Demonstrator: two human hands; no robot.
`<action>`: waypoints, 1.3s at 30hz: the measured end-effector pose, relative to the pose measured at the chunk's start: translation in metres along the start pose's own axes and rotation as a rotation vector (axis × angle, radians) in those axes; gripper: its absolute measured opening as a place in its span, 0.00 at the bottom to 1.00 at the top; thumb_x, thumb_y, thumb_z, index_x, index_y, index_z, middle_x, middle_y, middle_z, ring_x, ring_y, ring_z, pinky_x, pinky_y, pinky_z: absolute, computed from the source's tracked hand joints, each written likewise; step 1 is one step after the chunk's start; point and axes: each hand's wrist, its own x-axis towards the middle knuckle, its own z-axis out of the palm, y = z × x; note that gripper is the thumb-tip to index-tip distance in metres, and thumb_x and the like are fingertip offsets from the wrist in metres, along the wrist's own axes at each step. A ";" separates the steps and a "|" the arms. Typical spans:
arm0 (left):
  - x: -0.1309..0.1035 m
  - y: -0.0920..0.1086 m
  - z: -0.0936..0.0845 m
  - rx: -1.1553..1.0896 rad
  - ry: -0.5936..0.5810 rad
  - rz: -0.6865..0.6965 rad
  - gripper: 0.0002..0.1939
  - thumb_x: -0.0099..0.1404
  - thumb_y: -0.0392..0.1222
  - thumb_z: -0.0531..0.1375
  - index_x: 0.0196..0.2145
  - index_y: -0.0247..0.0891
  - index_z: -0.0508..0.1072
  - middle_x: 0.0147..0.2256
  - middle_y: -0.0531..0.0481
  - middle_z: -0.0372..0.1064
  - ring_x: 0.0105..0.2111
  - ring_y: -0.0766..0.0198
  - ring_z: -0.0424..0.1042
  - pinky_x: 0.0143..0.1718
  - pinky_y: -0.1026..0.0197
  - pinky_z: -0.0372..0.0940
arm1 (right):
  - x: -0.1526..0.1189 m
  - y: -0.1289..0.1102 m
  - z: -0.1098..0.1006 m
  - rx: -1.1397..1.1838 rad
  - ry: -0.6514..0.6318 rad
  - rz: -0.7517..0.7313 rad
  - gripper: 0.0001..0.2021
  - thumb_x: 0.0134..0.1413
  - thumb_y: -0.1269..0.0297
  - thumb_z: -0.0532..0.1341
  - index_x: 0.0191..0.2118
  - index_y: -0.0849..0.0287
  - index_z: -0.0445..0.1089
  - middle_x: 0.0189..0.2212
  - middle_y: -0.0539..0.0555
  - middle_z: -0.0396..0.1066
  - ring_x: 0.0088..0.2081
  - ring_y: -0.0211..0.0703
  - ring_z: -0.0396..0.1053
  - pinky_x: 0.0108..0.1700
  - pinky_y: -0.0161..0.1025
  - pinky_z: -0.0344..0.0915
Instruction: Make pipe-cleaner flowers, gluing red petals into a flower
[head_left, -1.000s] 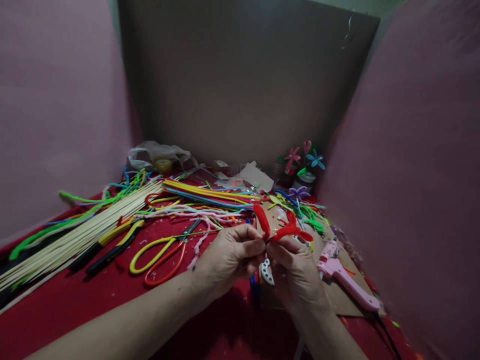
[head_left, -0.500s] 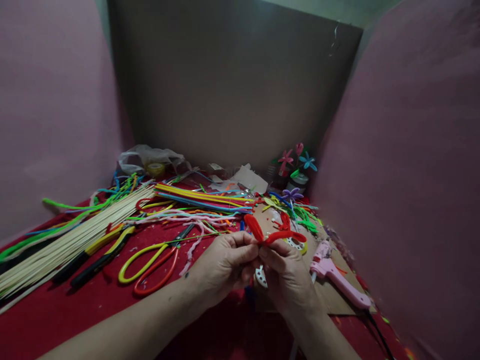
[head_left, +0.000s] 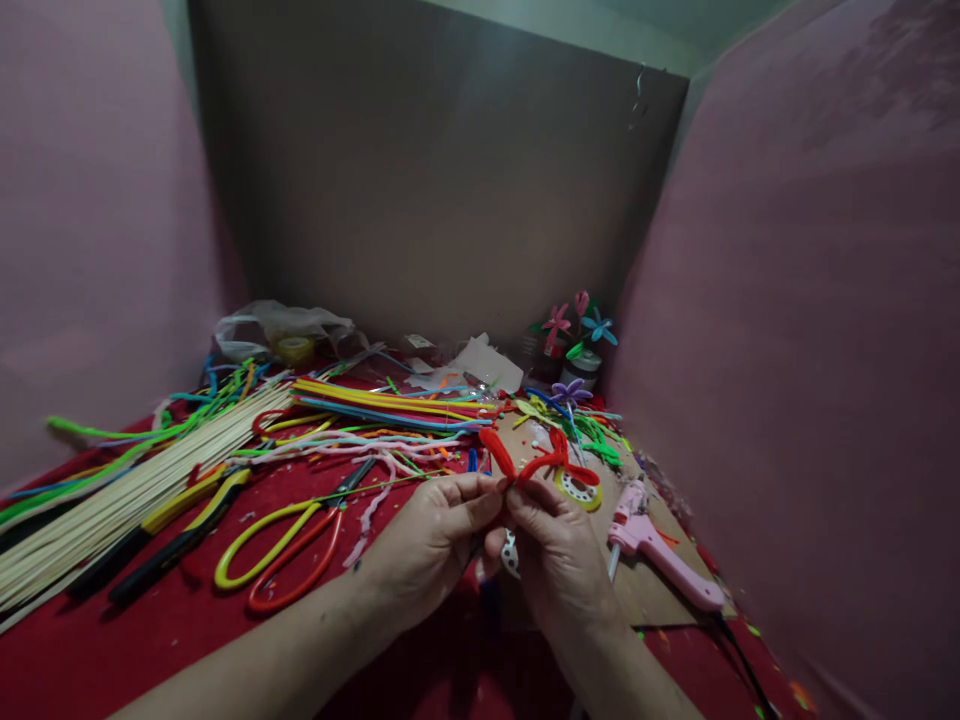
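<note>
Two red pipe cleaner loops (head_left: 498, 452), like petals, spread from the point where my hands meet. My left hand (head_left: 457, 525) pinches their base between thumb and forefinger. Right beside it, my right hand (head_left: 555, 530) has its fingertips closed on the same base, under the right-hand loop. The exact joint is hidden by my fingertips. Behind the loops, another red pipe cleaner piece (head_left: 559, 445) lies on the cardboard. A yellow-rimmed tape spool (head_left: 579, 490) lies just beyond my right hand, and a white piece with dark dots (head_left: 510, 553) shows between my hands.
Scissors (head_left: 300, 545), pliers (head_left: 176, 520) and a bundle of thin sticks (head_left: 150, 475) lie at left on red cloth. Straight pipe cleaners (head_left: 390, 402) are behind. At right, a pink glue gun (head_left: 664, 550) rests on cardboard (head_left: 637, 600). Pipe cleaner flowers (head_left: 598, 326) stand at the back.
The view has shifted slightly, so everything sits a little further left. Both hands keep their pinch on the red loops, and the right-hand loop now droops more at its outer end.
</note>
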 end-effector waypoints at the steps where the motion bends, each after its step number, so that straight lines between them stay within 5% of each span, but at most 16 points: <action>1: 0.000 0.000 -0.001 0.024 -0.001 -0.004 0.11 0.57 0.44 0.60 0.25 0.31 0.69 0.16 0.53 0.61 0.13 0.74 0.58 0.15 0.71 0.54 | 0.000 0.000 0.000 -0.001 0.004 0.002 0.07 0.28 0.71 0.70 0.21 0.60 0.75 0.18 0.49 0.72 0.19 0.34 0.65 0.20 0.30 0.62; 11: -0.005 0.002 0.005 0.431 0.153 0.169 0.16 0.59 0.47 0.57 0.20 0.33 0.65 0.13 0.57 0.56 0.12 0.76 0.53 0.14 0.72 0.48 | 0.002 0.003 -0.004 -0.021 -0.072 -0.039 0.06 0.31 0.74 0.69 0.23 0.61 0.76 0.21 0.49 0.73 0.25 0.32 0.65 0.31 0.29 0.62; 15: -0.007 0.003 0.004 0.427 0.158 0.192 0.16 0.58 0.48 0.57 0.21 0.34 0.64 0.15 0.58 0.55 0.12 0.77 0.51 0.13 0.71 0.46 | -0.003 0.003 0.001 -0.056 -0.160 -0.042 0.06 0.38 0.70 0.67 0.28 0.60 0.76 0.23 0.50 0.71 0.26 0.34 0.63 0.31 0.32 0.61; 19: -0.007 0.006 0.001 0.367 0.137 0.180 0.13 0.59 0.47 0.57 0.25 0.34 0.67 0.17 0.57 0.58 0.13 0.77 0.52 0.14 0.72 0.46 | -0.006 -0.007 -0.009 -0.153 -0.107 0.055 0.15 0.32 0.70 0.69 0.34 0.58 0.76 0.25 0.48 0.68 0.25 0.32 0.61 0.29 0.32 0.58; 22: -0.003 0.009 -0.001 0.291 0.176 0.201 0.12 0.58 0.44 0.58 0.24 0.33 0.66 0.18 0.56 0.61 0.13 0.78 0.54 0.15 0.73 0.48 | 0.003 -0.034 -0.029 -0.511 -0.042 -0.027 0.16 0.31 0.68 0.69 0.34 0.57 0.75 0.25 0.49 0.68 0.26 0.35 0.62 0.30 0.34 0.59; 26: 0.003 0.011 -0.005 0.150 0.239 0.169 0.09 0.54 0.41 0.62 0.25 0.33 0.66 0.20 0.55 0.65 0.13 0.78 0.58 0.16 0.73 0.52 | 0.034 -0.084 -0.050 -1.542 0.098 -0.474 0.10 0.46 0.67 0.59 0.35 0.60 0.75 0.32 0.56 0.70 0.35 0.44 0.66 0.37 0.38 0.60; 28: 0.006 0.011 -0.007 0.106 0.240 0.141 0.09 0.53 0.40 0.62 0.26 0.32 0.67 0.20 0.54 0.66 0.13 0.77 0.59 0.15 0.73 0.53 | 0.052 -0.099 -0.055 -2.061 0.132 -0.322 0.12 0.47 0.69 0.57 0.37 0.58 0.74 0.35 0.58 0.71 0.36 0.45 0.67 0.36 0.38 0.60; 32: 0.008 0.012 -0.011 0.078 0.244 0.116 0.09 0.52 0.40 0.63 0.26 0.31 0.68 0.19 0.53 0.66 0.13 0.75 0.60 0.13 0.72 0.55 | 0.080 -0.101 -0.056 -2.182 0.128 -0.175 0.11 0.42 0.70 0.60 0.35 0.56 0.75 0.33 0.60 0.74 0.37 0.51 0.70 0.34 0.38 0.59; 39: 0.009 0.010 -0.016 0.059 0.223 0.089 0.08 0.55 0.40 0.61 0.27 0.31 0.68 0.19 0.53 0.65 0.12 0.76 0.59 0.12 0.73 0.53 | 0.112 -0.083 -0.057 -2.144 0.124 -0.084 0.13 0.44 0.69 0.59 0.38 0.52 0.75 0.35 0.56 0.74 0.37 0.47 0.70 0.34 0.34 0.59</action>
